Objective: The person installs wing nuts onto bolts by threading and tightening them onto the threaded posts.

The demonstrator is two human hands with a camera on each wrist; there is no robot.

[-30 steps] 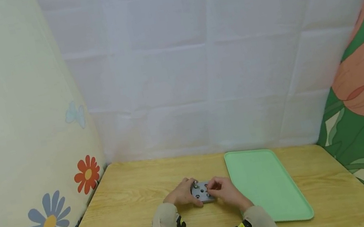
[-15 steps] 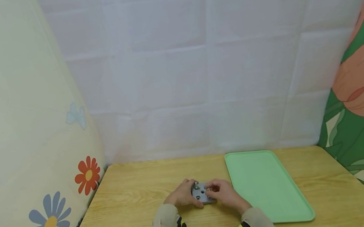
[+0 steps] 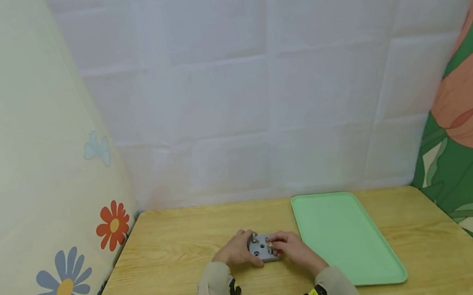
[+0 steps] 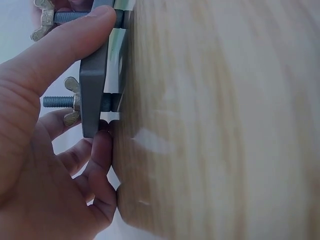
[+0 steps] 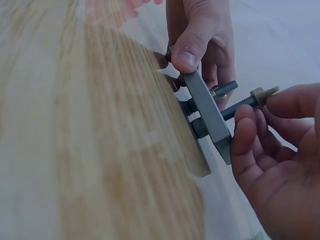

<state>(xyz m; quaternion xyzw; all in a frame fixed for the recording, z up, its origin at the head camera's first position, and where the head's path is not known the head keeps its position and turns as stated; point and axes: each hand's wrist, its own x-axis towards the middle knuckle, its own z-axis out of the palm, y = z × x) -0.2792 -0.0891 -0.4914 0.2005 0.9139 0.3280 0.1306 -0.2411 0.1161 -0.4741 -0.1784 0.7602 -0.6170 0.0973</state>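
Note:
A grey plate with holes is held just above the wooden table on bolts that pass through it. My left hand grips its left end, thumb along the near edge and fingers at the far side. On the bolt by that end sits a wing nut, close against the plate. My right hand pinches a second wing nut near the tip of another threaded bolt, with a length of thread between nut and plate. Bolt heads show under the plate in the right wrist view.
A light green tray lies on the table right of my right hand. A white cloth hangs behind the table's far edge, with printed flower cloths at both sides.
My right fingers have shifted slightly at the wing nut, and more of the plate's right part shows now. The left hand keeps its grip on the plate, which stays in place.

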